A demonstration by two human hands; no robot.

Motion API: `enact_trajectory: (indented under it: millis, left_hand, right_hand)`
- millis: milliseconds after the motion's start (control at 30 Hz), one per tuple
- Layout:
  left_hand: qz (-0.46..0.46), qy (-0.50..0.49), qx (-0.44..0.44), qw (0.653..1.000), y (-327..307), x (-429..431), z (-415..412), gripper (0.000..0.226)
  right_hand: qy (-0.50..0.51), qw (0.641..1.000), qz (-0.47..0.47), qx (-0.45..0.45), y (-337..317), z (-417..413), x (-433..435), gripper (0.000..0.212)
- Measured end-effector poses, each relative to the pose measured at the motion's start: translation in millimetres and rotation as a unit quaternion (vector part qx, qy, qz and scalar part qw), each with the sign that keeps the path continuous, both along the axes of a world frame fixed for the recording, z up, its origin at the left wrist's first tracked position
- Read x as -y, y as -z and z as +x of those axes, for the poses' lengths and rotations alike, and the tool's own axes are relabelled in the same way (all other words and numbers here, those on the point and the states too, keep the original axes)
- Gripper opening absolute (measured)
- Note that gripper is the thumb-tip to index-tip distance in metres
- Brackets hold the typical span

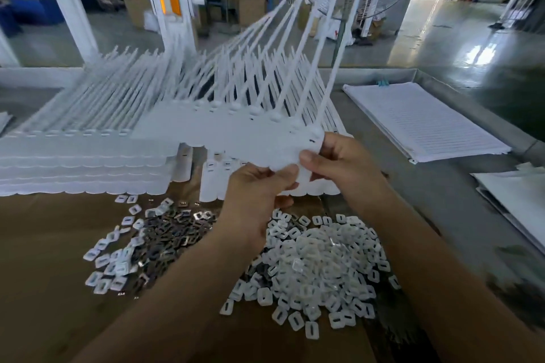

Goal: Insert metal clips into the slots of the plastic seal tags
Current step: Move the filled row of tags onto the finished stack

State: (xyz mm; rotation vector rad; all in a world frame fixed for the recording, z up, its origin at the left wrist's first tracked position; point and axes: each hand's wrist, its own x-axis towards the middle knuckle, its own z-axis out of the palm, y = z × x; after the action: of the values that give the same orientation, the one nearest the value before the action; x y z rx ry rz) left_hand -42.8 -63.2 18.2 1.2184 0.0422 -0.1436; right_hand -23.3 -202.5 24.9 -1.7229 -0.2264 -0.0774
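Big stack (82, 162) of tag strips lies left, seemingly unworked, so most of the job looks ahead; one strip (236, 132) is lifted off the table (460, 91), tails fanning high; both hands work its near right end; left hand (256, 191) pinches the lower edge, right hand (345, 168) pinches the end tag, thumb on top; whether a clip sits between the fingers, cannot tell; clips (174, 233) heap below left, caps (318, 262) below right; pad (421, 121) crowds the right side, table rim just beyond; open room is overhead.

No legible txt or labels.
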Motion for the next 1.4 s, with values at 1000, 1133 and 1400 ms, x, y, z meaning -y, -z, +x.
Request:
enact_trajectory:
  millis: [1000,1133,1400]
  left_hand:
    - [0.437,-0.185,0.142,0.869,27.3,-86.8,40.8,0.035]
    - [0.533,-0.179,0.153,0.812,31.2,-87.9,40.3,0.036]
    - [0.563,-0.146,0.155,0.799,31.8,-89.8,38.2,0.034]
  right_hand:
    - [0.192,0.962,-0.171,-0.094,16.1,20.2,85.8,0.012]
    - [0.229,0.947,-0.206,-0.094,23.8,23.5,82.0,0.013]
    - [0.242,0.927,-0.27,-0.093,20.8,20.6,81.5,0.017]
